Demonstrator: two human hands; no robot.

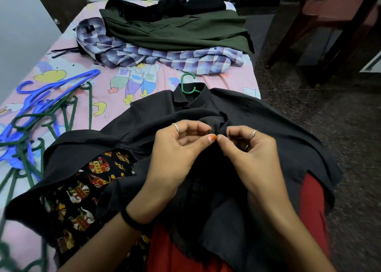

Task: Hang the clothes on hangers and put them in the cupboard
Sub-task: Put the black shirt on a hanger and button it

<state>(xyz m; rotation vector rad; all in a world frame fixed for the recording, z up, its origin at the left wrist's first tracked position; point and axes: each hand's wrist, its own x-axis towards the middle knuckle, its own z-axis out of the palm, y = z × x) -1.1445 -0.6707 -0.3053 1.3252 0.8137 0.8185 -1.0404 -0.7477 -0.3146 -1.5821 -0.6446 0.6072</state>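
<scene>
A black shirt [257,114] lies spread across the near end of the bed with a green hanger inside it; only the hanger's hook [188,83] shows above the collar. My left hand [179,145] and my right hand [245,145] meet at the shirt's front placket, each pinching the black fabric between thumb and fingertips. Farther up the bed lie a purple checked shirt [144,53], a dark green garment [181,32] and a black garment [169,6].
A heap of blue and green hangers [41,110] covers the bed's left side on the pink cartoon sheet [127,79]. A black printed cloth [82,189] lies under the shirt. Dark speckled floor [329,114] and a wooden frame [334,17] are at right.
</scene>
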